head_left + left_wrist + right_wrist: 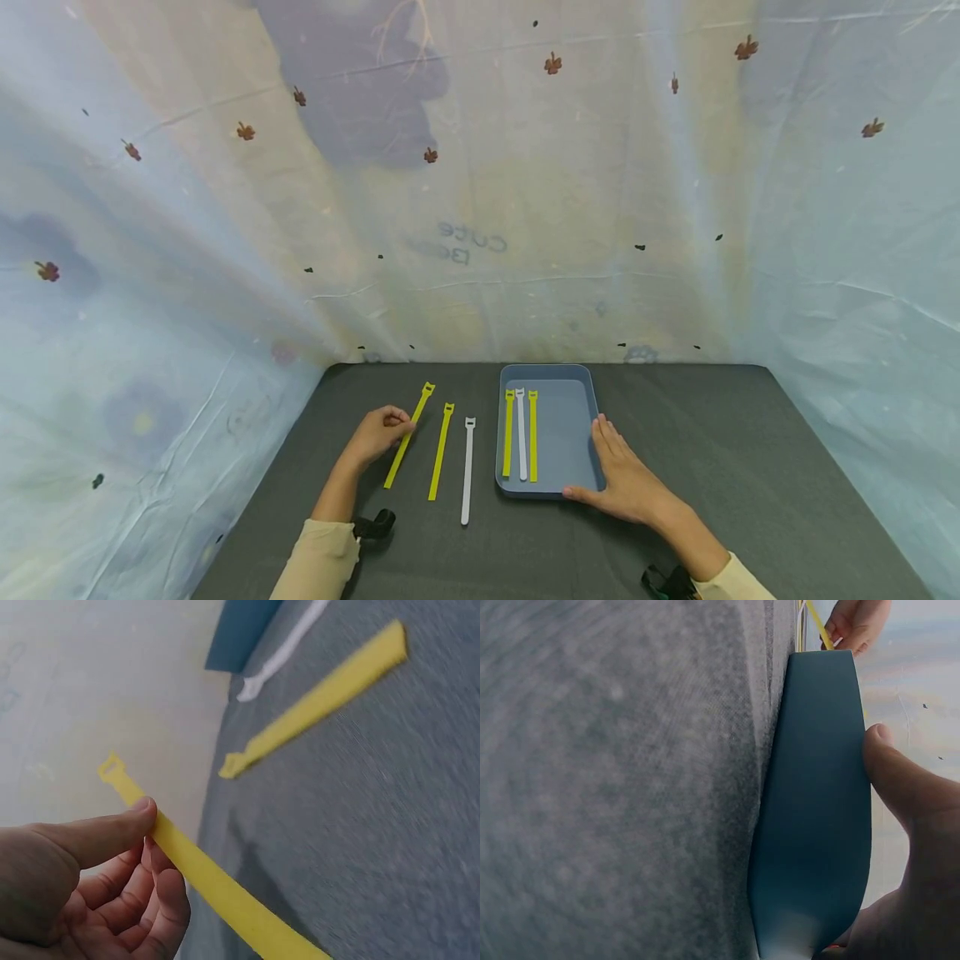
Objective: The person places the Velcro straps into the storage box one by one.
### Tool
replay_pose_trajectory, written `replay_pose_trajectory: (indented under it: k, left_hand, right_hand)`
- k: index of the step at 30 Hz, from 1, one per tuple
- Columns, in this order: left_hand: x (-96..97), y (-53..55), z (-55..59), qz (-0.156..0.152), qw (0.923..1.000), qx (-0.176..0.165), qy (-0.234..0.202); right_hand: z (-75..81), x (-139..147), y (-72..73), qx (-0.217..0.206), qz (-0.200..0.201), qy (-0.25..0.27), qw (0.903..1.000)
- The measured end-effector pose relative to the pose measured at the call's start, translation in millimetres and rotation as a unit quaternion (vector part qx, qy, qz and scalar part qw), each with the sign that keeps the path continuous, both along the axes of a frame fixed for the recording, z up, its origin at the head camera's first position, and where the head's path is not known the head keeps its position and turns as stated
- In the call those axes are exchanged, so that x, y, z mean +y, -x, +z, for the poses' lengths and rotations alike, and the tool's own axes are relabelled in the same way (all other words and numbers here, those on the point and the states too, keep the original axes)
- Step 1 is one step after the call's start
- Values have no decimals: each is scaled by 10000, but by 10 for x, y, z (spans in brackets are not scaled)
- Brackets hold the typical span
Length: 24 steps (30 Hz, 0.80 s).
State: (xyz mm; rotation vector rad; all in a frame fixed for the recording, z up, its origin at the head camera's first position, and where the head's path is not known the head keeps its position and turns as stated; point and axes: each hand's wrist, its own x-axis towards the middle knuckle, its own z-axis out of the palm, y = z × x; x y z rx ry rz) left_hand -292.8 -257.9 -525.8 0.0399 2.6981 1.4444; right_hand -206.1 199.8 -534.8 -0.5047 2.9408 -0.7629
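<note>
My left hand (380, 435) pinches a yellow hook-and-loop cable tie (225, 896) between thumb and fingers, below its slotted head. In the left wrist view the strap is raised off the table and slants down to the right. Right of it on the table lie another yellow cable tie (441, 452) and a white cable tie (468, 471). My right hand (628, 482) rests against the right side of a blue-grey tray (562, 442), fingers extended along the side and thumb at the near rim. Inside the tray, two yellow ties (533, 437) flank a white tie (522, 442), side by side.
The table has a dark grey cloth (697, 442). A patterned, pale curtain (525, 192) hangs behind and along both sides of it. Black straps (375, 525) are worn at both wrists, by the sleeves.
</note>
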Motion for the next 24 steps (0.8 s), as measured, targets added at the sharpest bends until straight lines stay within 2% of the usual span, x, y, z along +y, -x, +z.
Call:
replay_pose_trajectory:
  k: [9, 18, 24]
  left_hand:
    - [175, -34, 190, -61, 9995, 221, -215]
    - [404, -84, 294, -231, 9984, 307, -416]
    - [571, -73, 354, -426, 9968, 347, -572]
  right_hand:
    - [-4, 10, 4, 8, -25, -3, 10000]
    - [-15, 13, 6, -61, -24, -9, 10000]
    - [-20, 16, 17, -11, -32, -49, 10000]
